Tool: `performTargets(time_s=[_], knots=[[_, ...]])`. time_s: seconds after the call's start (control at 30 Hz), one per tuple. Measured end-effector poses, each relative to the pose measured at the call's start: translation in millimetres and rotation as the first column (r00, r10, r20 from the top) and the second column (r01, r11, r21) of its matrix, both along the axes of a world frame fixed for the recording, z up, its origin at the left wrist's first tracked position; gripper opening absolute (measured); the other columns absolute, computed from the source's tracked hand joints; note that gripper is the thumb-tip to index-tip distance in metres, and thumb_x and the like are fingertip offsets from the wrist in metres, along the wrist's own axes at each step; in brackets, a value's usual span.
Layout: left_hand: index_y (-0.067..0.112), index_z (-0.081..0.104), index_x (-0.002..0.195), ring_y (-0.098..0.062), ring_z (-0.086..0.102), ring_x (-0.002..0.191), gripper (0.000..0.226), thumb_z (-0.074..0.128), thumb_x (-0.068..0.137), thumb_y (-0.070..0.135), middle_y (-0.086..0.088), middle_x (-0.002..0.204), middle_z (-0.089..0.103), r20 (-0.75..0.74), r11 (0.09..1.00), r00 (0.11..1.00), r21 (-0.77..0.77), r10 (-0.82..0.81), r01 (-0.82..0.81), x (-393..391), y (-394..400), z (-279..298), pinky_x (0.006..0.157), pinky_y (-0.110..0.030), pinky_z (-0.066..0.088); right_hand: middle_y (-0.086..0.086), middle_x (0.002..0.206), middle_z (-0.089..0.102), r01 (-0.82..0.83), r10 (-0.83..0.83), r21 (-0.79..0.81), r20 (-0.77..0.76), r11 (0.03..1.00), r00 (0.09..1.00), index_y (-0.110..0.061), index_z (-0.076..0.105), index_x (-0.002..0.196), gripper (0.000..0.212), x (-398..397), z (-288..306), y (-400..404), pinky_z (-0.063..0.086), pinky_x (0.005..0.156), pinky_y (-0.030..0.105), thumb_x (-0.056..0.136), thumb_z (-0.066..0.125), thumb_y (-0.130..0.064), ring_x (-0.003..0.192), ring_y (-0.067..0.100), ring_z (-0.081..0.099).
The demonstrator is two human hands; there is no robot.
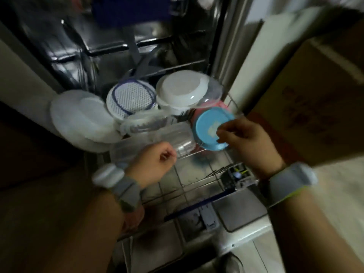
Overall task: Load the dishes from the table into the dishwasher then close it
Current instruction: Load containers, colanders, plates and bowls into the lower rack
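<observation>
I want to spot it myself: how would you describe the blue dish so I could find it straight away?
Look at the pulled-out dishwasher rack; its right side holds dishes standing on edge. The blue dish is the round one nearest the right hand, in front of a pink one. It is the only bright blue piece among white and clear plastic.

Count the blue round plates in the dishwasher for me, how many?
1. The blue round plastic plate stands on edge at the right side of the wire dishwasher rack, pinched by the right hand. Blur and stacked dishes may hide others.
</observation>
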State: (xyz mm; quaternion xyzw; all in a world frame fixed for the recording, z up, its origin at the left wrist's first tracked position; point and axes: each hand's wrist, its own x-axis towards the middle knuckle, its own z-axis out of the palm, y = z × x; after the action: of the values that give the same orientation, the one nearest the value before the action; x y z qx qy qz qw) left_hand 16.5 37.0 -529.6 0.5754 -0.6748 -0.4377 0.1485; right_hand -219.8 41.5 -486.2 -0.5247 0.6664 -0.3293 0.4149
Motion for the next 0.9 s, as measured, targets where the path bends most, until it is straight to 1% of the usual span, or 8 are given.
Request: performTargets(time_s=[0.07, 0.23, 0.33, 0.43, 0.5, 0.67, 0.77, 0.9], knots=[[0.022, 0.060, 0.084, -0.008, 0.055, 0.072, 0.012, 0.062, 0.088, 0.011, 0.010, 0.075, 0.058, 0.036, 0.995, 0.998, 0.082, -0.059, 0.055, -34.3, 13.0, 42.0, 0.073, -0.023, 0.046, 0.008, 0.079, 0.072, 0.157, -0.179, 0.128, 0.188, 0.979, 0.966, -0.017, 0.068, 0.082, 0.008, -18.1, 32.6, 21.4, 0.051, 0.061, 0.029, 0.088, 0.067, -0.013, 0.069, 0.016, 0.068], [0.020, 0.065, 0.100, -0.014, 0.062, 0.091, 0.012, 0.061, 0.090, 0.024, 0.002, 0.096, 0.067, 0.066, 0.930, 0.979, 0.329, -0.195, 0.163, -109.2, 51.4, 132.7, 0.087, -0.030, 0.051, 0.011, 0.080, 0.070, 0.221, -0.469, 0.520, 0.411, 0.825, 0.782, -0.008, 0.066, 0.090, 0.007, -47.3, 108.3, 72.7, 0.048, 0.056, 0.025, 0.092, 0.059, -0.010, 0.066, 0.019, 0.066], [0.024, 0.064, 0.091, -0.016, 0.064, 0.089, 0.004, 0.063, 0.088, 0.026, 0.002, 0.092, 0.068, 0.072, 0.922, 0.973, 0.341, -0.220, 0.184, -186.3, 76.2, 262.7, 0.085, -0.034, 0.052, 0.013, 0.085, 0.068, 0.289, -0.623, 0.595, 0.486, 0.750, 0.613, -0.006, 0.065, 0.094, 0.009, -118.3, 238.2, 107.4, 0.048, 0.063, 0.030, 0.093, 0.057, -0.008, 0.072, 0.022, 0.065], [0.025, 0.063, 0.090, -0.015, 0.064, 0.088, 0.002, 0.062, 0.088, 0.026, 0.006, 0.089, 0.068, 0.085, 0.914, 0.955, 0.326, -0.283, 0.242, -260.7, 87.3, 347.7, 0.083, -0.032, 0.052, 0.015, 0.092, 0.068, 0.387, -0.680, 0.578, 0.465, 0.718, 0.567, -0.004, 0.064, 0.100, 0.011, -186.9, 321.8, 134.7, 0.050, 0.067, 0.032, 0.094, 0.058, -0.011, 0.077, 0.025, 0.066], [0.026, 0.063, 0.087, -0.017, 0.065, 0.088, 0.002, 0.061, 0.087, 0.025, 0.007, 0.085, 0.068, 0.085, 0.894, 0.935, 0.335, -0.344, 0.299, -295.1, 94.6, 376.8, 0.078, -0.030, 0.052, 0.013, 0.094, 0.069, 0.414, -0.652, 0.529, 0.416, 0.741, 0.634, -0.007, 0.064, 0.099, 0.010, -214.6, 352.6, 148.8, 0.053, 0.068, 0.033, 0.093, 0.060, -0.013, 0.079, 0.024, 0.068], [0.026, 0.056, 0.087, -0.020, 0.062, 0.089, 0.007, 0.058, 0.089, 0.020, 0.002, 0.087, 0.061, 0.095, 0.814, 0.820, 0.226, -0.565, 0.535, -482.3, 148.2, 459.7, 0.074, -0.027, 0.050, 0.010, 0.094, 0.069, 0.629, -0.724, 0.366, 0.251, 0.686, 0.643, -0.009, 0.065, 0.096, 0.008, -378.7, 452.1, 246.0, 0.056, 0.073, 0.037, 0.092, 0.062, -0.016, 0.078, 0.021, 0.068], [0.026, 0.057, 0.088, -0.022, 0.065, 0.092, 0.009, 0.058, 0.090, 0.017, 0.000, 0.090, 0.064, -0.049, 0.710, 0.736, 0.225, -0.676, 0.667, -609.2, 220.3, 497.0, 0.082, -0.036, 0.056, 0.009, 0.089, 0.067, 0.805, -0.840, 0.245, 0.211, 0.541, 0.500, -0.006, 0.065, 0.097, 0.010, -477.4, 492.6, 348.5, 0.053, 0.063, 0.032, 0.092, 0.063, -0.014, 0.072, 0.018, 0.067], [0.029, 0.059, 0.083, -0.023, 0.065, 0.087, 0.010, 0.061, 0.087, 0.020, 0.002, 0.084, 0.065, -0.160, 0.457, 0.477, 0.144, -0.864, 0.878, -740.1, 336.4, 537.8, 0.083, -0.040, 0.056, 0.007, 0.084, 0.067, 0.958, -0.961, 0.143, 0.165, 0.247, 0.223, -0.008, 0.065, 0.094, 0.008, -550.0, 532.2, 494.3, 0.050, 0.055, 0.024, 0.090, 0.065, -0.014, 0.071, 0.018, 0.067]])
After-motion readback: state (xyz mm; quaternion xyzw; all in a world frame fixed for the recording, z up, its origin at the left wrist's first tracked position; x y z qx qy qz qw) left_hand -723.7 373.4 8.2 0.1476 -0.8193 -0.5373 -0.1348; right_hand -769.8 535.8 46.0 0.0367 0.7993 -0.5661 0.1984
